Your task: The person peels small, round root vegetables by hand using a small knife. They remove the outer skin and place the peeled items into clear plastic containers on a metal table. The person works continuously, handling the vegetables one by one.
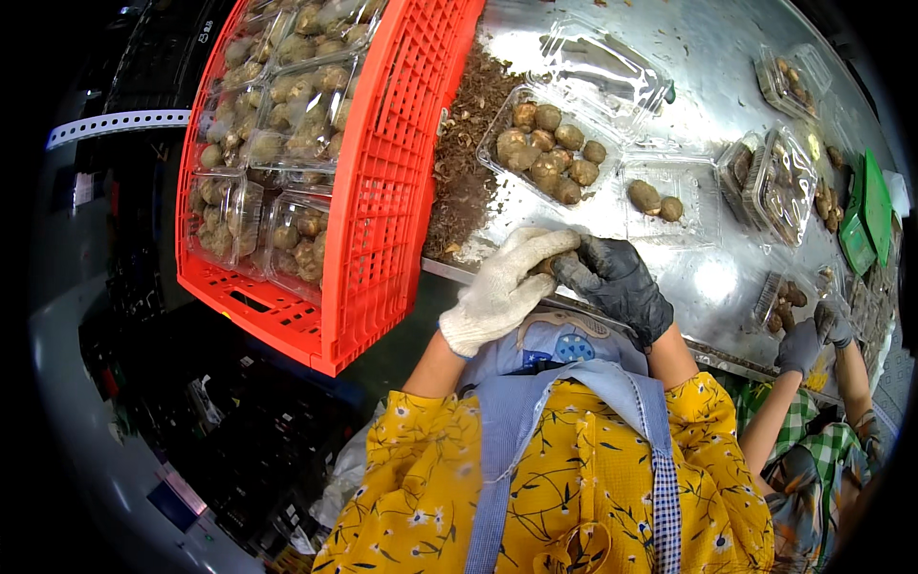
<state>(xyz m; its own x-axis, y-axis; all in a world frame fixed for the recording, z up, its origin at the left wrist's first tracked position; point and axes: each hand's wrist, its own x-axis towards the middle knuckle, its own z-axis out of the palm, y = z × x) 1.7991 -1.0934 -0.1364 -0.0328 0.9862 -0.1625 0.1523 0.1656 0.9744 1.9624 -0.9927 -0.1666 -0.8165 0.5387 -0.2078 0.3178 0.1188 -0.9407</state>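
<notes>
My left hand [502, 292], in a white knit glove, and my right hand [617, 285], in a black glove, meet at the table's near edge. Their fingers close together round a small brown taro [546, 267], mostly hidden by the gloves. Just beyond them lies an open clear plastic clamshell box [492, 158] filled with round taros [547, 163]. To its right, a second open clear box [703, 206] holds two taros [656, 202].
A red crate [382, 182] packed with filled clear boxes [306, 110] stands at left. Peelings and dirt [459, 182] lie beside it on the metal table [708, 57]. More filled boxes [779, 182] and a green scale [865, 215] are right, near a co-worker's gloved hands [801, 346].
</notes>
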